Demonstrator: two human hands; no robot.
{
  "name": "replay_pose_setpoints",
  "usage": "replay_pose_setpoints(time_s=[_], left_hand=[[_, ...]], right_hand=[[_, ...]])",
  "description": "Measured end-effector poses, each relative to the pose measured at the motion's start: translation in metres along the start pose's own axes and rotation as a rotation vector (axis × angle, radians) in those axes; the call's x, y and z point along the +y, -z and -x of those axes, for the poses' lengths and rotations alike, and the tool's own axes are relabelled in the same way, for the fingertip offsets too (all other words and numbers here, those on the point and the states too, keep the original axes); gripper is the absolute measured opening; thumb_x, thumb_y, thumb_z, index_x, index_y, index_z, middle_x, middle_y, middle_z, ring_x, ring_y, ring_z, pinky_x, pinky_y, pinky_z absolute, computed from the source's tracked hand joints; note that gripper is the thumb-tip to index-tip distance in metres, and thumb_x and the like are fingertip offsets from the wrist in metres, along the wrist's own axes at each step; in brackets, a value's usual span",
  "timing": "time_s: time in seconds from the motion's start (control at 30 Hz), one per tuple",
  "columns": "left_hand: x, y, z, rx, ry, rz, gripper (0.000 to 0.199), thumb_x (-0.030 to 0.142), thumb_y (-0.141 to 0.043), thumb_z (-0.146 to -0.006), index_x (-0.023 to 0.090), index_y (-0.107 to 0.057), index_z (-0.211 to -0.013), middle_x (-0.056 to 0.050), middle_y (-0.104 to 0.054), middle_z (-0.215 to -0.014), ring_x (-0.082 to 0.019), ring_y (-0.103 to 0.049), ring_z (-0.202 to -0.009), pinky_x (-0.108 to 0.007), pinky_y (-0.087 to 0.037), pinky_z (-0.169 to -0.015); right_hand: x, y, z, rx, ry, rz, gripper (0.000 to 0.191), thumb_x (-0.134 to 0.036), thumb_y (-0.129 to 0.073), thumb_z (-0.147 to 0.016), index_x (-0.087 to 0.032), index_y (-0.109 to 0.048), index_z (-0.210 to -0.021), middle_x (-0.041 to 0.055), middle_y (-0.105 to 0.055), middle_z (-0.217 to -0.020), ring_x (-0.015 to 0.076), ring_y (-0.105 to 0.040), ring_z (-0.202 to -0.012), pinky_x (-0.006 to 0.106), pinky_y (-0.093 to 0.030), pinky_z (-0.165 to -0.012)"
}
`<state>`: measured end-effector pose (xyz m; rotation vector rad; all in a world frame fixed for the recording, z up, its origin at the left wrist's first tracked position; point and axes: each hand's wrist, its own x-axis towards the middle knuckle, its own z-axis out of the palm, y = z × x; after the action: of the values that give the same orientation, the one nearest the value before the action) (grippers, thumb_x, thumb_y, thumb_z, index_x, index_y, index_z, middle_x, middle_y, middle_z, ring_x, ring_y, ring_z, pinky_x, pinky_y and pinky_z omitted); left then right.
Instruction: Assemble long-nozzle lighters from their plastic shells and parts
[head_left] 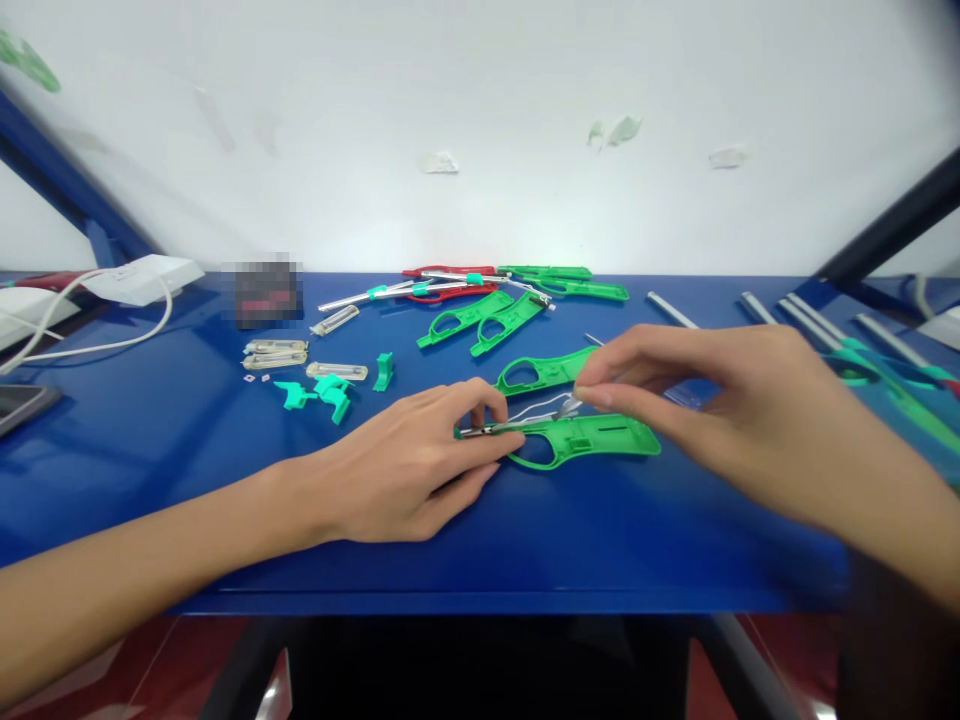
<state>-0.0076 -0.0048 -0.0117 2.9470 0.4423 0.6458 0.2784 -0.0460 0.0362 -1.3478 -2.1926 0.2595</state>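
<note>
Handling the green plastic half [622,437] calls for light support: it looks thin, stiff and low in weight. It lies on the bench [420,565] between the hands, inner face up, just in front of a second green half [551,370]. The left hand [397,460] is narrowed around a slender metallic part [480,431] at the looped end of the front half. The right hand [697,390] pinches a small silvery piece [571,405] between thumb and fingertips, above the same half.

White wires [541,406] run between the two grips. Judge them soft and easily bent or pulled loose; take hold of the rigid parts rather than the wires. The smooth plastic may slide on the painted surface under side load, so support it by its outer edge or the rim of the loop. Avoid squeezing the small raised features inside. The silvery piece appears small enough to slip, and suits a light fingertip pinch. Its exact shape is partly hidden by the fingers.
</note>
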Motion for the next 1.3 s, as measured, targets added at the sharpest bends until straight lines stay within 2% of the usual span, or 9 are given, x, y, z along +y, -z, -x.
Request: replay_pose_setpoints(time_s=[0.23, 0.37, 0.47, 0.6, 0.93, 1.3], left_hand=[[0.001, 0.000, 0.000, 0.056, 0.047, 0.031, 0.029, 0.013, -0.049, -0.107, 0.012, -0.069, -0.129, -0.015, -0.065, -0.123, -0.015, -0.067, -0.085, -0.032, -0.061, -0.075], [0.000, -0.001, -0.002, 0.041, 0.024, 0.023, 0.032, 0.013, -0.050, -0.107, 0.011, -0.069, -0.132, -0.015, -0.065, -0.125, -0.018, -0.069, -0.092, -0.034, -0.062, -0.081], [0.000, -0.001, -0.002, 0.031, 0.004, 0.003, 0.033, 0.013, -0.050, -0.107, 0.011, -0.069, -0.133, -0.016, -0.066, -0.126, -0.021, -0.070, -0.099, -0.037, -0.063, -0.086], [-0.001, -0.002, -0.001, 0.022, -0.002, -0.017, 0.033, 0.015, -0.049, -0.108, 0.010, -0.068, -0.135, -0.017, -0.066, -0.127, -0.022, -0.070, -0.102, -0.039, -0.063, -0.090], [0.002, 0.001, -0.002, -0.015, -0.013, -0.048, 0.032, 0.016, -0.048, -0.108, 0.010, -0.067, -0.133, -0.016, -0.065, -0.125, -0.022, -0.068, -0.102, -0.040, -0.063, -0.094], [0.001, 0.001, -0.002, -0.021, -0.025, -0.055, 0.035, 0.014, -0.049, -0.107, 0.009, -0.065, -0.137, -0.016, -0.067, -0.126, -0.025, -0.069, -0.108, -0.042, -0.062, -0.098]], right_hand=[[0.002, 0.004, 0.000, -0.082, -0.047, -0.039, 0.030, -0.061, -0.062, -0.101, -0.036, -0.077, -0.097, -0.0021, -0.081, -0.101, 0.0225, -0.073, -0.083, 0.039, -0.052, -0.073], [0.008, 0.004, 0.001, -0.181, -0.060, -0.091, 0.026, -0.058, -0.065, -0.099, -0.036, -0.078, -0.099, -0.0029, -0.081, -0.102, 0.0217, -0.075, -0.085, 0.036, -0.055, -0.070], [0.013, 0.005, 0.002, -0.232, -0.062, -0.112, 0.021, -0.053, -0.068, -0.098, -0.035, -0.079, -0.099, -0.0038, -0.081, -0.095, 0.0198, -0.075, -0.078, 0.034, -0.055, -0.069], [0.019, 0.004, 0.003, -0.285, -0.040, -0.063, 0.026, -0.056, -0.066, -0.099, -0.034, -0.079, -0.102, -0.0025, -0.081, -0.093, 0.0194, -0.075, -0.076, 0.034, -0.056, -0.071], [0.025, 0.002, 0.003, -0.357, -0.059, -0.026, 0.029, -0.060, -0.063, -0.099, -0.037, -0.077, -0.110, -0.0024, -0.081, -0.100, 0.0207, -0.075, -0.083, 0.035, -0.059, -0.075], [0.026, -0.003, 0.001, -0.367, -0.070, -0.038, 0.024, -0.051, -0.064, -0.100, -0.033, -0.076, -0.110, 0.0003, -0.081, -0.094, 0.0216, -0.076, -0.081, 0.036, -0.059, -0.074]])
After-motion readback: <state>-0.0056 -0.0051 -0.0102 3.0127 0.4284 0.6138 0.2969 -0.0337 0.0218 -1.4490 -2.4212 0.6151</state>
